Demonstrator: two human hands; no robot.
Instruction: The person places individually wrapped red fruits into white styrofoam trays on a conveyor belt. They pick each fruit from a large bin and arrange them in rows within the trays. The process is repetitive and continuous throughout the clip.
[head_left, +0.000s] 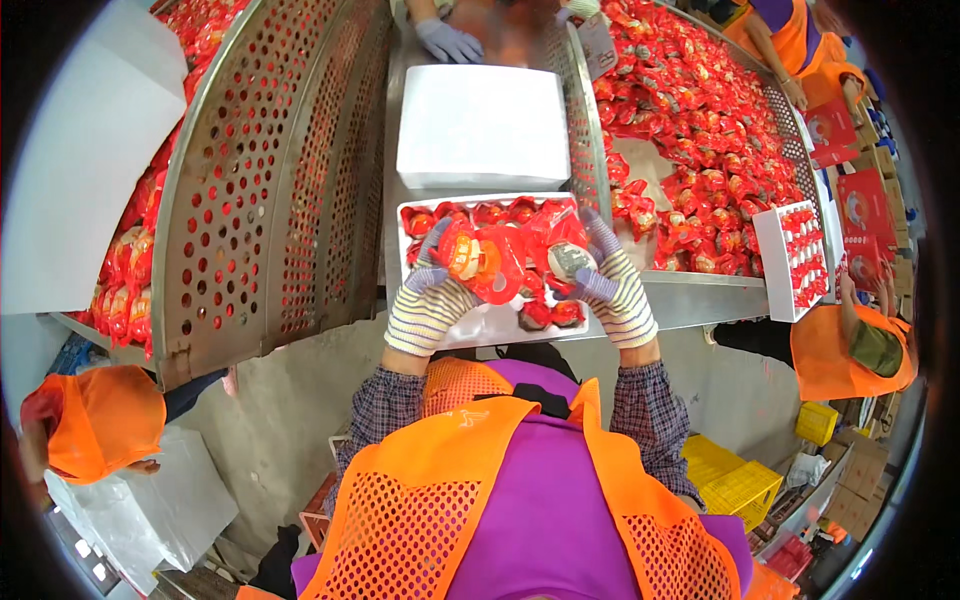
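Note:
Both my hands wear striped knit gloves. My left hand (435, 296) grips a red-wrapped egg (471, 255) showing an orange printed label, above the left part of a white foam tray (472, 330). Between the fingers of my right hand (616, 289) is another red-wrapped egg (571, 261), its grey, speckled side showing through the clear part of the wrapper. Beneath my hands the tray holds several red-wrapped pieces along its far row and at its lower right. Its near left part shows bare white foam. Wrappers hide some of the compartments.
A white foam box (484, 124) stands just beyond the tray. Perforated metal walls (240, 187) rise on the left. Heaped red packets (705, 150) fill the right bin. A filled white tray (784, 262) rests at its edge. A co-worker's gloved hand (450, 41) is beyond the box.

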